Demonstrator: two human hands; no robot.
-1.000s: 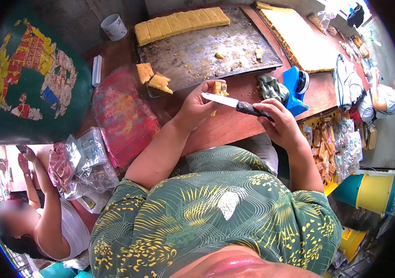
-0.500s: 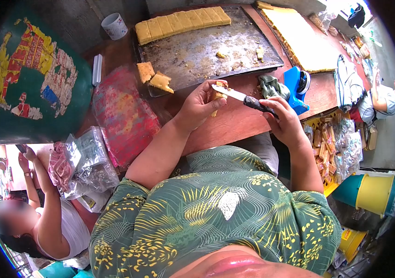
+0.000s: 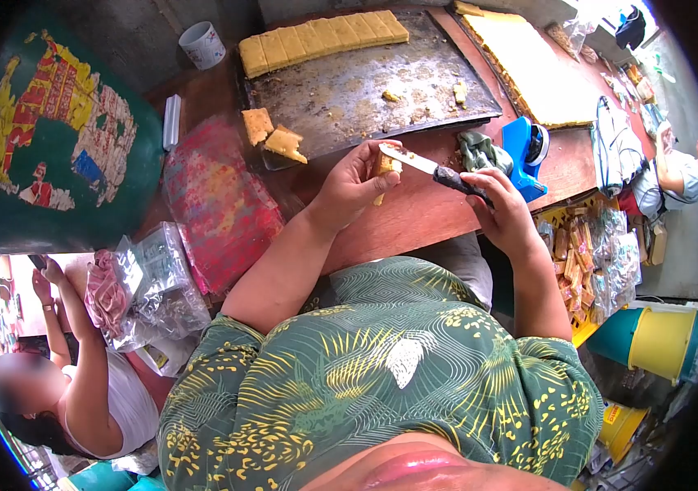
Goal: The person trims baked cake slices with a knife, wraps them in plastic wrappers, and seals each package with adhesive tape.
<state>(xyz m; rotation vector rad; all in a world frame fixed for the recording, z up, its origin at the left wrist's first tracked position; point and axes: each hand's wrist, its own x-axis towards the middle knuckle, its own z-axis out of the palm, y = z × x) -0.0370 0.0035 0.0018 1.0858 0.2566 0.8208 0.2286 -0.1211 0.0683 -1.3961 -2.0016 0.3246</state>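
Note:
Above the front edge of the red-brown table, my left hand grips a small piece of yellow cake between thumb and fingers. My right hand is closed round the dark handle of a knife, whose blade lies against the top of the piece. Behind my hands is a dark baking tray with a row of cut yellow cake along its far side. Two broken cake pieces sit at its near left corner.
Right of the tray are a green cloth, a blue tape dispenser and a large cake slab. Red-stained sheets and a white mug are at left. One person is at lower left, another at far right.
The knife has moved up and right, its blade going from across the cake piece to its top. My right hand has shifted slightly right. My left hand has barely moved.

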